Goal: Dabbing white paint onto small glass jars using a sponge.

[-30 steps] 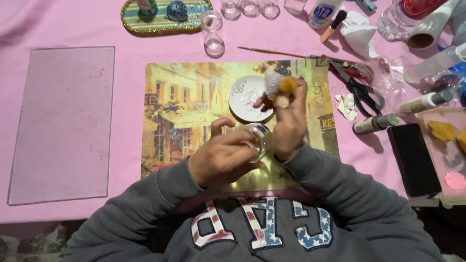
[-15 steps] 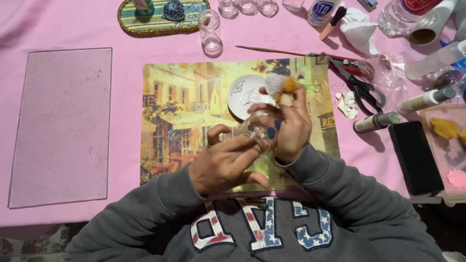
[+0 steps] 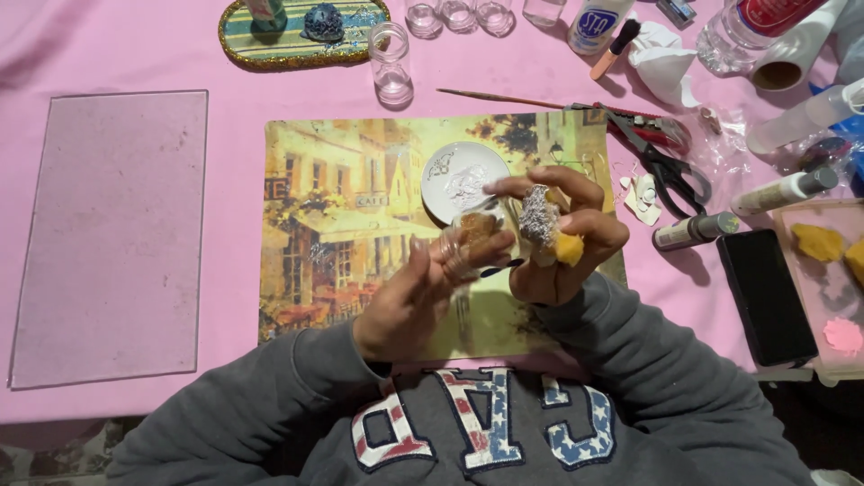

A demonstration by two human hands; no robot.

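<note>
My left hand [image 3: 423,292] holds a small clear glass jar [image 3: 472,236] over a placemat printed with a yellow street scene [image 3: 333,225]. My right hand [image 3: 562,238] is closed on a yellow sponge [image 3: 567,247] whose tip is coated with silver glitter [image 3: 538,216], and that tip sits right beside the jar. A small white dish [image 3: 450,175] holding silvery glitter lies on the placemat just behind both hands.
A clear glass pane [image 3: 112,234] lies on the pink cloth at left. An empty glass jar [image 3: 391,63] stands behind the placemat, with a thin brush [image 3: 499,97], scissors [image 3: 661,157], glue tubes [image 3: 778,191], a black phone [image 3: 765,297] and a tray of sponges [image 3: 823,247] at right.
The jar has turned in my left hand and shifted a little right. My right hand has moved the glittered sponge from above the dish down against the jar.
</note>
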